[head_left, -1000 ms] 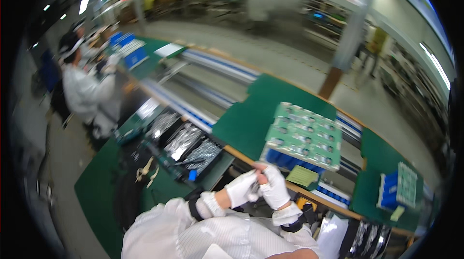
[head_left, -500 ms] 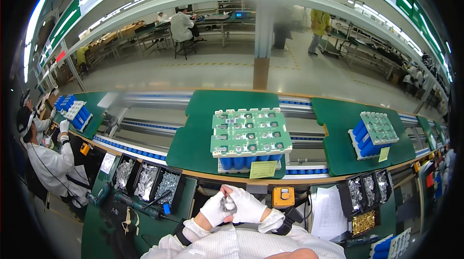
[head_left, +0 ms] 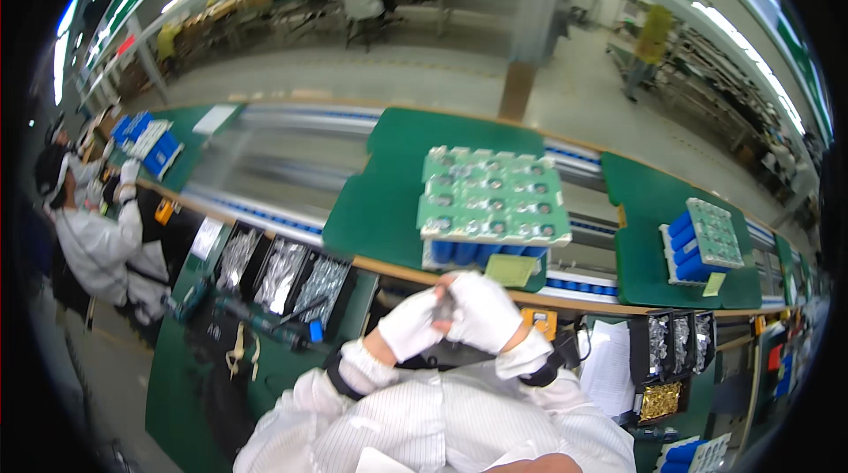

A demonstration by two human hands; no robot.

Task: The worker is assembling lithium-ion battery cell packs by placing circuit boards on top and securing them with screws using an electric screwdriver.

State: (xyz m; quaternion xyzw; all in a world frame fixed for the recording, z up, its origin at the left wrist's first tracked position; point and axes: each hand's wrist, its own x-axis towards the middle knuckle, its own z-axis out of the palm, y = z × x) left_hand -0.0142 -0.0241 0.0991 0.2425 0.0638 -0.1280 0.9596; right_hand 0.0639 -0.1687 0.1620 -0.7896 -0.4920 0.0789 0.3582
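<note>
Both of my hands wear white gloves and meet in front of my chest. My left hand [head_left: 408,325] and my right hand [head_left: 483,312] pinch a small dark part [head_left: 443,305] between them; its exact shape is too small to tell. Just beyond them a green circuit board panel [head_left: 491,196] lies on a stack of blue cells [head_left: 468,253] on a green pallet [head_left: 380,199], with a yellow-green tag [head_left: 510,270] at its front edge.
A second pallet [head_left: 649,208] to the right carries a smaller blue cell pack with a green board [head_left: 704,240]. Black bins of shiny parts [head_left: 281,266] sit at lower left, more bins [head_left: 673,340] at lower right. A co-worker in white [head_left: 93,234] stands on the left.
The view swung left, so the board panel now sits right of centre. My hands stay together on the small part, raised slightly toward the pallet's edge.
</note>
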